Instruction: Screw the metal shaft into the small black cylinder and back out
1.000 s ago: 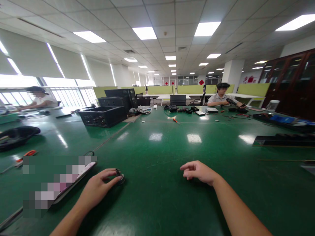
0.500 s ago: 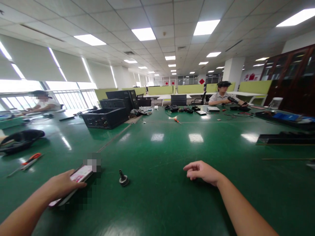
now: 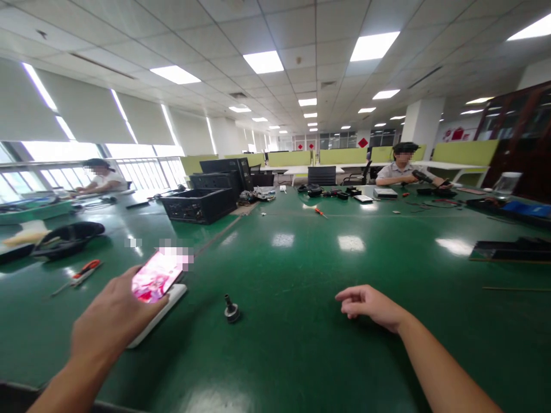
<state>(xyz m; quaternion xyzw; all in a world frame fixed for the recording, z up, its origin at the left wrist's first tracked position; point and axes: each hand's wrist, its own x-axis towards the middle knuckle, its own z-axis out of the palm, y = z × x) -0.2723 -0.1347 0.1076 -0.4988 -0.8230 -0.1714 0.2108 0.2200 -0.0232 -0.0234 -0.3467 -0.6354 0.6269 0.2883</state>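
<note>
My left hand is closed around a smartphone with a lit pink and white screen, tilted up above the table. Beneath the phone lies a white flat slab, partly hidden by the hand; its kind is unclear. To the right of these, a small dark metal part with a round base and a narrow stem stands on the green tabletop. My right hand rests at the table's right-centre, fingers loosely curled and holding nothing that I can see.
An orange-handled tool lies at left near a black curved item. Farther off are a black computer case and an orange screwdriver. A person sits at the far right, another person at the far left.
My left hand has lifted the smartphone off the white slab and its screen now faces me more. My right hand keeps its pose. The whole view has shifted slightly.
</note>
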